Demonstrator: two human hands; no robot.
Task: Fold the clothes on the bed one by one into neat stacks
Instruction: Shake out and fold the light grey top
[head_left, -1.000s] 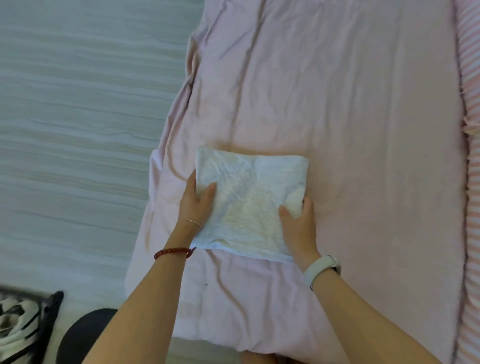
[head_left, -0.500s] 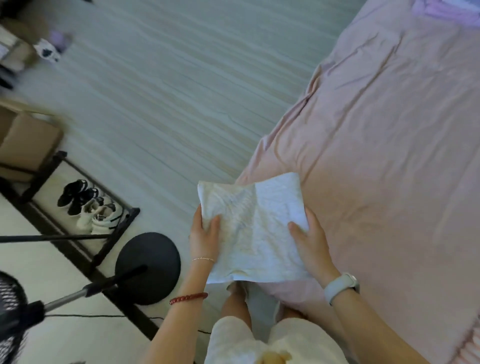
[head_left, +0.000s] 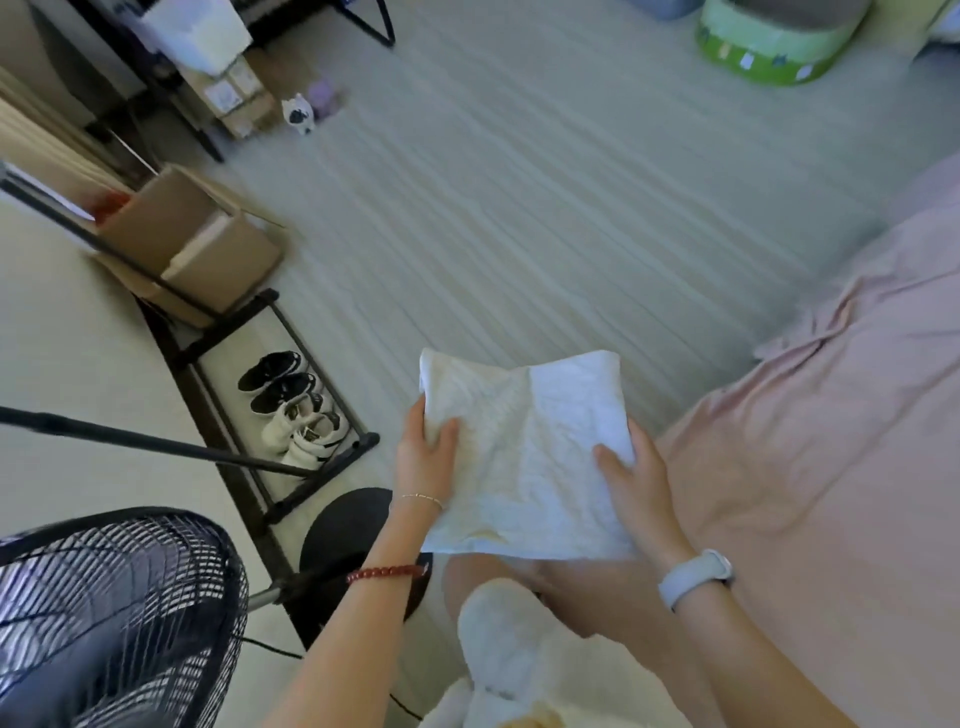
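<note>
Left hand (head_left: 423, 457) and right hand (head_left: 636, 480) each pinch a side of the folded cloth (head_left: 524, 457) | cloth in the air at 6 o'clock, off the bed (head_left: 831, 467) at 3 | this piece looks folded, not yet stacked | no stack in view, rest untold

Fan (head_left: 104, 618) — cut off, bottom-left

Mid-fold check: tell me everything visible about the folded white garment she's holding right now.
The folded white garment is a roughly square packet of thin, crinkled, faintly ribbed fabric, yellowish on its left half and near the bottom edge. It is held nearly flat in the air, off the pink bed sheet, above the person's knees. The left hand grips its left edge, thumb on top; the right hand grips the right edge likewise. Nothing else touches it.
</note>
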